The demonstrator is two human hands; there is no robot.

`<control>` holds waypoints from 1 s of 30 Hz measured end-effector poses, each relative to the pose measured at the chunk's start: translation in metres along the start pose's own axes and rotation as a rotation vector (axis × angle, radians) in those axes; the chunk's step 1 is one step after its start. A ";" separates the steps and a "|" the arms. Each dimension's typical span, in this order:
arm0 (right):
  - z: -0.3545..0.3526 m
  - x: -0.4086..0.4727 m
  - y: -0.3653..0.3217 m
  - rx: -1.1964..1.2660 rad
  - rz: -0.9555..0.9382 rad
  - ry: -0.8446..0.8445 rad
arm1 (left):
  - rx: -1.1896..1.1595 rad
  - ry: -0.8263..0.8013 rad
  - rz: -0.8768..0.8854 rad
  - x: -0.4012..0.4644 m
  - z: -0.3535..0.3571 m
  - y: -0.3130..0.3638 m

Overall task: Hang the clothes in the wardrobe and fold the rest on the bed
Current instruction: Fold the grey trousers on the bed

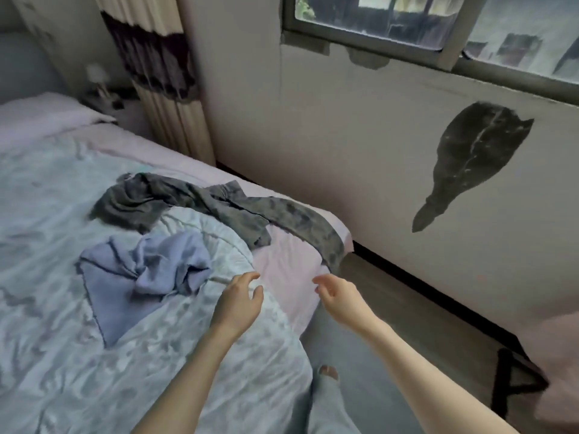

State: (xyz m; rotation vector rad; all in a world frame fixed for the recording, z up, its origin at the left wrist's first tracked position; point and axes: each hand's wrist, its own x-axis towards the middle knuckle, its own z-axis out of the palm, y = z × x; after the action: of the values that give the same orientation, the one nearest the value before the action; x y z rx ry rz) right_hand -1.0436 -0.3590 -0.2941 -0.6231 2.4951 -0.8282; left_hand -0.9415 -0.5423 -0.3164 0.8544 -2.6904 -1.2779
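Note:
A crumpled grey patterned garment (pixel 194 203) lies across the bed's corner, one leg or sleeve draping over the edge toward the floor. A rumpled lavender-blue garment (pixel 141 274) lies on the pale quilt (pixel 62 339) nearer to me. My left hand (pixel 239 297) hovers over the quilt's edge just right of the blue garment, fingers loosely spread, holding nothing. My right hand (pixel 333 296) hovers beside the bed's corner below the hanging grey end, fingers relaxed and empty. The two hands are apart, facing each other.
The bed has a pink sheet (pixel 288 261) and fills the left half. A wall (pixel 360 151) with a window (pixel 407 23) runs along the right, with a narrow floor strip (pixel 407 324) between. A curtain (pixel 156 73) hangs at the back. A dark frame (pixel 517 380) stands lower right.

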 end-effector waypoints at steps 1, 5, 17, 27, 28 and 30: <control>-0.005 0.040 0.002 -0.006 -0.015 -0.028 | -0.013 0.024 -0.049 0.035 0.002 -0.002; -0.020 0.175 0.009 -0.117 -0.074 -0.112 | 0.004 0.072 -0.205 0.157 0.009 -0.009; 0.064 0.490 -0.011 -0.511 -0.249 -0.283 | 0.306 0.051 -0.290 0.413 -0.007 -0.107; 0.168 0.621 0.005 -0.736 -0.264 -0.474 | 0.448 0.053 -0.212 0.496 -0.019 -0.191; 0.169 0.621 0.004 -0.750 -0.267 -0.462 | 0.462 0.050 -0.184 0.499 -0.019 -0.192; 0.163 0.608 0.000 -0.729 -0.338 -0.390 | 0.486 0.064 -0.102 0.506 -0.019 -0.191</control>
State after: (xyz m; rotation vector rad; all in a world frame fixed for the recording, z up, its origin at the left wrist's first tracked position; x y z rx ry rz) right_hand -1.4458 -0.7571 -0.5699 -1.3249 2.3023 0.1499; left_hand -1.2769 -0.9037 -0.5384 1.0612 -2.9813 -0.5898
